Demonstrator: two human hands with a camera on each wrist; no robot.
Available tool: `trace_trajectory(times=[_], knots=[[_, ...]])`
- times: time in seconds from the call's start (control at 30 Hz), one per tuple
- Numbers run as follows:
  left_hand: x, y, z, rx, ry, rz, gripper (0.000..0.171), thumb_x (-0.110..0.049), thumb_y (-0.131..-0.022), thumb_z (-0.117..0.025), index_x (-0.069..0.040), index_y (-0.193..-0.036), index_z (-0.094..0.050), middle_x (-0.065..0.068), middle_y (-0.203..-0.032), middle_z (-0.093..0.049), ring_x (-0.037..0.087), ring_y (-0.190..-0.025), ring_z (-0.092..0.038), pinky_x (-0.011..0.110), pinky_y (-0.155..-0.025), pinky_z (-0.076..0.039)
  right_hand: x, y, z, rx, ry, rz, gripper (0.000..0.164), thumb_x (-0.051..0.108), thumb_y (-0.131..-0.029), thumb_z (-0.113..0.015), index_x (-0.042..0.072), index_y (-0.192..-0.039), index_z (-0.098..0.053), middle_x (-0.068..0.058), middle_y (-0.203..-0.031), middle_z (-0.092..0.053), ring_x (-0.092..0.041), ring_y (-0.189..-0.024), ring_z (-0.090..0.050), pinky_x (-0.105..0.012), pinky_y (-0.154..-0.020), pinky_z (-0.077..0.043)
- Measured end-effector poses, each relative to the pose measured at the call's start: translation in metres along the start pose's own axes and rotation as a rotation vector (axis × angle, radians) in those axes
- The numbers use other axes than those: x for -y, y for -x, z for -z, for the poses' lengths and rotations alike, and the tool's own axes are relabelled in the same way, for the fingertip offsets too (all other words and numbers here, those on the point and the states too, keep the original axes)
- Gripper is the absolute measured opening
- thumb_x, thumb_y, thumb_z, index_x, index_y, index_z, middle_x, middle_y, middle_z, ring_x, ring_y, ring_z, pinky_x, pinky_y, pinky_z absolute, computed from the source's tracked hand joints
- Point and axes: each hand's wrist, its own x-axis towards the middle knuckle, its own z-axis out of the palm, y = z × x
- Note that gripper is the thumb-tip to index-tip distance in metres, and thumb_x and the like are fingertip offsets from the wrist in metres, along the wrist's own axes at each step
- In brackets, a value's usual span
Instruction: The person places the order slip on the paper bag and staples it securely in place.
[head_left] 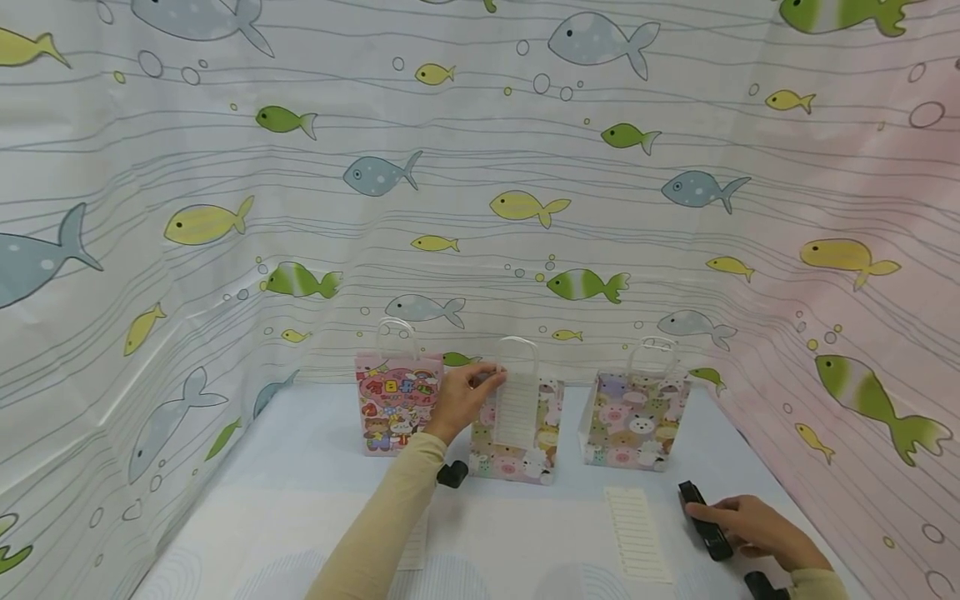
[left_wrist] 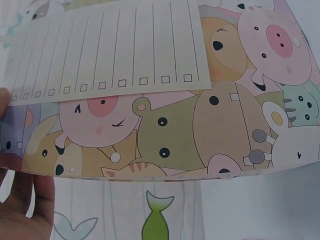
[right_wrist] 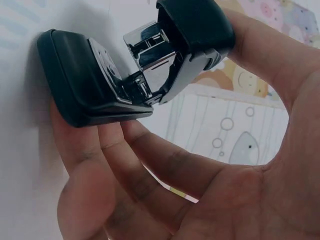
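A paper gift bag printed with animal faces stands upright in the middle, with a white handle. My left hand pinches the top of a lined checklist slip at the bag's upper rim, so the slip lies over the bag's front. In the left wrist view, checkboxes run along one edge of the checklist slip, and fingers show behind the bag's edge. My right hand grips a black stapler at the table's right side. Its metal parts show between the spread arms of the stapler in the right wrist view.
A pink cartoon gift bag stands left of the middle bag, and another animal-print bag stands to the right. One lined slip lies on the table near the stapler; another slip is partly hidden by my left sleeve. Fish-print sheeting encloses the table.
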Motion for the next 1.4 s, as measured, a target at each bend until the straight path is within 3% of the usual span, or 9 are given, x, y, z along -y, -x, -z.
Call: trace_trajectory(times=[0.33, 0.57, 0.93, 1.4], knots=[[0.0003, 0.0009, 0.0002, 0.005, -0.002, 0.004, 0.026, -0.030, -0.096, -0.073, -0.015, -0.116, -0.077, -0.002, -0.099, -0.073, 0.015, -0.077, -0.060, 0.029, -0.070, -0.052, 0.0011, -0.0008, -0.0027, -0.020, 0.011, -0.016, 0.107, 0.071, -0.082, -0.070, -0.027, -0.120, -0.048, -0.022, -0.095, -0.066, -0.030, -0.086, -0.065, -0.044, -0.076, -0.057], [0.0001, 0.0007, 0.0005, 0.005, -0.008, 0.011, 0.026, -0.031, -0.095, -0.073, -0.016, -0.117, -0.077, -0.003, -0.097, -0.072, 0.015, -0.078, -0.060, 0.029, -0.070, -0.052, 0.0024, 0.0007, -0.0030, -0.019, 0.002, -0.001, 0.102, 0.070, -0.082, -0.070, -0.022, -0.121, -0.052, -0.017, -0.096, -0.065, -0.027, -0.084, -0.062, -0.041, -0.072, -0.056], [-0.0011, 0.0013, 0.0013, 0.004, -0.003, 0.019, 0.025, -0.031, -0.096, -0.073, -0.017, -0.116, -0.077, -0.003, -0.095, -0.071, 0.016, -0.077, -0.059, 0.029, -0.069, -0.051, -0.0025, -0.0032, -0.0008, 0.007, -0.018, -0.030, 0.109, 0.073, -0.080, -0.071, -0.026, -0.121, -0.049, -0.024, -0.099, -0.064, -0.030, -0.086, -0.065, -0.045, -0.075, -0.058], [-0.0022, 0.0024, 0.0018, 0.008, 0.007, 0.007, 0.025, -0.030, -0.096, -0.072, -0.017, -0.116, -0.077, -0.003, -0.094, -0.071, 0.015, -0.076, -0.058, 0.028, -0.068, -0.050, -0.0048, -0.0019, -0.0021, 0.003, -0.025, -0.005, 0.101, 0.066, -0.081, -0.074, -0.025, -0.118, -0.053, -0.025, -0.100, -0.065, -0.034, -0.088, -0.066, -0.048, -0.078, -0.058]])
